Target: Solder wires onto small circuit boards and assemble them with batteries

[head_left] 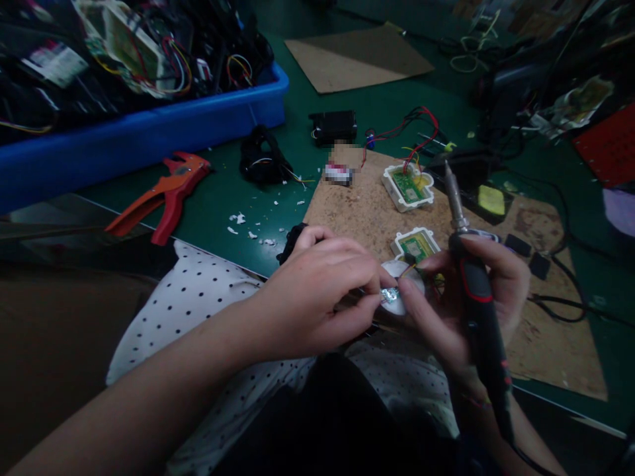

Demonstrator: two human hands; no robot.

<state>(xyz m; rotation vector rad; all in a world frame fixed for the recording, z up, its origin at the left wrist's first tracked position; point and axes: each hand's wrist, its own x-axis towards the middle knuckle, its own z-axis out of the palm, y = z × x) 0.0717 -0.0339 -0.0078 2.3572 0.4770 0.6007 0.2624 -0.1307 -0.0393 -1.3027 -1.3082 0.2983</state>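
Observation:
My right hand (441,317) is closed, with a soldering iron (477,281) tucked between its fingers, metal tip pointing up and away. Its thumb and fingertips also pinch by a thin wire (407,271) over a round white part (403,307). From the left, my left hand (332,284) reaches in, fingers pinched at the edge of a small shiny circuit board (389,295) on that white part. Just beyond lies a white housing with a green board (417,244), partly hidden by the hands. A black piece (292,241) shows behind my left hand.
A brown board (347,211) lies on the green table, bearing another white housing (407,187) with red and black wires. Orange-red cutters (166,198) rest at left before a blue bin (198,116) of parts. A yellow sponge (491,199) and black pads (540,266) are right.

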